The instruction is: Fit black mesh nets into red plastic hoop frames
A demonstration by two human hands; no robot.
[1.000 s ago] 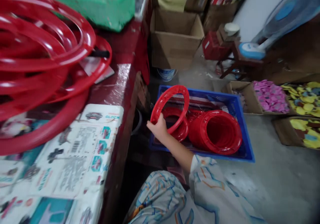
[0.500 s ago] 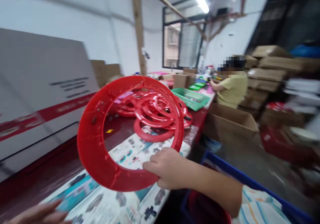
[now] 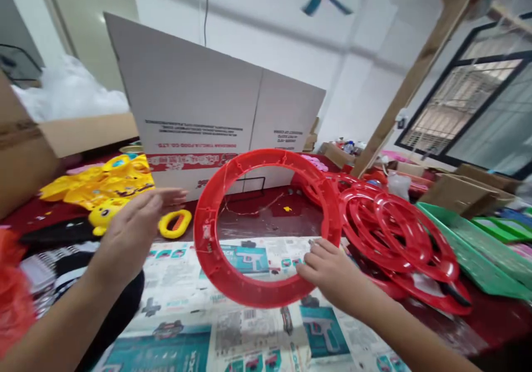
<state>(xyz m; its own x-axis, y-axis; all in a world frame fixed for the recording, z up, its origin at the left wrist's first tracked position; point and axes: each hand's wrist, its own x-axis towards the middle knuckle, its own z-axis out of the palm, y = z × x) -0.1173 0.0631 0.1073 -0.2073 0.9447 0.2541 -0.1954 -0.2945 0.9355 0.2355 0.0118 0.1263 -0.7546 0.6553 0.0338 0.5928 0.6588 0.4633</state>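
Note:
A red plastic ring (image 3: 211, 269) is tilted up above the printed sheet on the table, its ribbed inner side showing. My right hand (image 3: 326, 266) grips its lower right rim with fingers wrapped round it. Left of the ring, my left hand (image 3: 133, 228) is raised with fingers stretched out, apart from the ring and near a yellow oval piece (image 3: 175, 224). A thin wire (image 3: 257, 212) shows through the ring's opening. More red rings (image 3: 386, 233) lie piled at the right.
Yellow plastic parts (image 3: 103, 181) lie at the left, by an open carton (image 3: 95, 133). A large white cardboard panel (image 3: 199, 95) stands behind. The green basket (image 3: 469, 255) is at the right. Printed sheets (image 3: 233, 327) cover the front of the table.
The view has swung left, bringing the yellow parts into sight. My left hand has risen from the lower edge; my right hand still holds the ring, now over the table's middle.

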